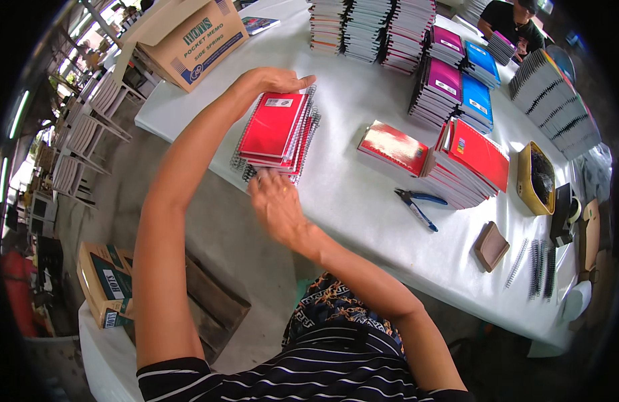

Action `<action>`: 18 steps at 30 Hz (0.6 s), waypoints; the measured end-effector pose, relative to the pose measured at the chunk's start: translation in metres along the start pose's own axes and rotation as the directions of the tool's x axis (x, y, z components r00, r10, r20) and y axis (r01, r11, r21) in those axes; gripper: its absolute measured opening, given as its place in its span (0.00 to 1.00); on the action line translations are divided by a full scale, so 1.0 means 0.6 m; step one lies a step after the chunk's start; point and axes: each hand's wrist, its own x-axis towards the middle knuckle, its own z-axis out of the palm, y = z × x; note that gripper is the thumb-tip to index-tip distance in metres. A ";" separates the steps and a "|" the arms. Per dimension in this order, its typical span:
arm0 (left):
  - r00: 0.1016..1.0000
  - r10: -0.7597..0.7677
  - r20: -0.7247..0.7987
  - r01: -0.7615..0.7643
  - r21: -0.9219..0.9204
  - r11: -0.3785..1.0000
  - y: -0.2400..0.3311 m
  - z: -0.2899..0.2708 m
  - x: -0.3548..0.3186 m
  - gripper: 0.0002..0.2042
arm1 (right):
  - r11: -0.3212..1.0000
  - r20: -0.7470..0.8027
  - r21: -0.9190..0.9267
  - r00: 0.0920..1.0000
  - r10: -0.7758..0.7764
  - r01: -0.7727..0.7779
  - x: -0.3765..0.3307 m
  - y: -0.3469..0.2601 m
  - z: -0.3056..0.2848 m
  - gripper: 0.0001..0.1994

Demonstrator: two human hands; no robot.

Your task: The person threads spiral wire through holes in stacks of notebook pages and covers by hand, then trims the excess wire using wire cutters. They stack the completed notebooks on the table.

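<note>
A stack of red spiral-bound pocket notebooks (272, 127) lies on the white-covered table in front of me, its metal coils sticking out along both sides. At the stack's far end is my left hand (279, 80), open, with the thumb stretched to the right; its other fingers are partly hidden. My right hand (279, 208) touches the near end, its fingers bent and smeared by motion, so their grip is unclear. To the right stand more red notebooks (467, 164), beside a shiny red one (395, 146). Blue-handled cutting pliers (420, 206) lie nearer.
Tall notebook stacks (369, 30), purple notebooks (444, 84) and blue notebooks (477, 100) stand farther back. A yellow bin (535, 177), a small brown tray (491, 246) and loose coils (540, 268) are at right. A cardboard box (195, 43) sits at far left. Another person (517, 27) sits across.
</note>
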 end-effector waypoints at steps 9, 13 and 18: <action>0.984 -0.085 -0.157 0.031 -0.315 0.949 -0.097 0.025 -0.010 0.43 | 0.934 0.014 0.353 0.998 0.054 -0.055 -0.020 0.040 -0.043 0.07; 0.939 -0.282 -0.199 -0.013 -0.837 0.547 -0.161 0.058 -0.069 0.43 | 0.607 -0.093 0.743 0.856 0.509 -0.280 -0.049 0.140 -0.106 0.18; 0.996 -0.077 0.052 0.052 -0.999 -0.004 -0.151 0.172 -0.146 0.42 | 0.255 0.057 0.943 0.857 0.512 -0.215 -0.014 0.140 -0.054 0.38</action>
